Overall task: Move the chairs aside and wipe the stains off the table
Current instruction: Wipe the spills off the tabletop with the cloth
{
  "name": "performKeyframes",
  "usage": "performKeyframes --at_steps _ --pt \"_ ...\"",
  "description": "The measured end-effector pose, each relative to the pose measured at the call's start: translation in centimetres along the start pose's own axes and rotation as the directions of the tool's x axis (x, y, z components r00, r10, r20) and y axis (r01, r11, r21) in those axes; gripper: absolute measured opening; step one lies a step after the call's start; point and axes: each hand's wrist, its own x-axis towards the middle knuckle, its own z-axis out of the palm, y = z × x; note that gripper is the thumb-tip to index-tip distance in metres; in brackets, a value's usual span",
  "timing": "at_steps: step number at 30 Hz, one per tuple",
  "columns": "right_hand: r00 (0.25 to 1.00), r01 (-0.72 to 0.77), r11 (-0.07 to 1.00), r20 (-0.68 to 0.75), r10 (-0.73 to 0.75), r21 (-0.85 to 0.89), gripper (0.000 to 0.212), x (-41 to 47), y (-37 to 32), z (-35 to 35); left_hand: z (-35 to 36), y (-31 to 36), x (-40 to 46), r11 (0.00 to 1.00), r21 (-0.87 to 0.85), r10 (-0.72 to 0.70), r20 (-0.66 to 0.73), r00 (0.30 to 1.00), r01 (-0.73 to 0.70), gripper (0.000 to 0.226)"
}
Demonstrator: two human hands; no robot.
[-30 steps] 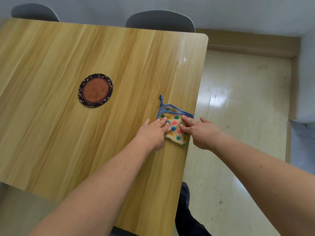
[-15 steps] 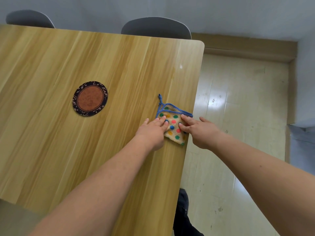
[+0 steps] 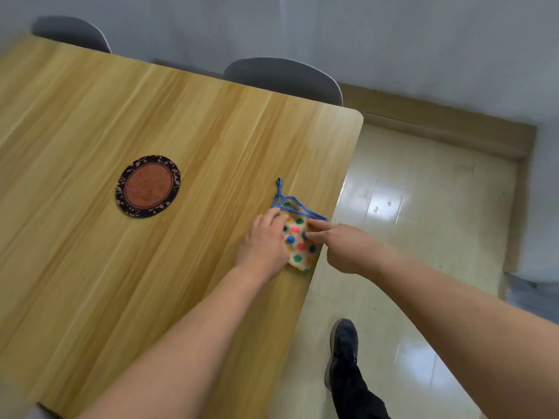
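While both bare forearms reach in from the near side, the left hand (image 3: 266, 246) lies over the near-left part of the cream polka-dot cloth with blue piping (image 3: 298, 237), its fingers bent down onto the fabric, and the right hand (image 3: 341, 249) comes in from beyond the table's right edge with thumb and forefinger closed on the cloth's right side (whether the left fingers actually grip or merely press, I cannot tell). The cloth sits folded at the right edge of the pale wood-grain laminate table (image 3: 151, 297), about midway along that edge, its near corner just reaching the lip. By my reading this is the wiping step, or the gathering of the cloth just before a stroke; the next move calls for a firm flat press and a sweep inward across the board, keeping the cloth from slipping off the edge. No stain is plain to see from here. Farther in, the round brown coaster with a dark leaf-patterned rim (image 3: 148, 186) lies well apart to the left. Beyond the far edge two grey rounded chair backs (image 3: 284, 78) show. Against half a second ago, the left fingers have crept farther over the cloth, and the coaster is unmoved.
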Motion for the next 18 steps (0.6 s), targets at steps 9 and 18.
performKeyframes --at_steps 9,18 --pt "0.987 -0.101 0.973 -0.141 0.072 -0.208 0.067 4.9 6.9 -5.2 5.7 4.5 1.6 0.959 0.132 -0.258 0.033 0.966 0.252 0.071" --pt "0.999 -0.035 0.924 -0.04 0.022 -0.38 0.068 7.9 10.2 -6.1 6.9 3.9 3.4 0.957 0.174 -0.256 0.114 0.96 0.234 0.079"
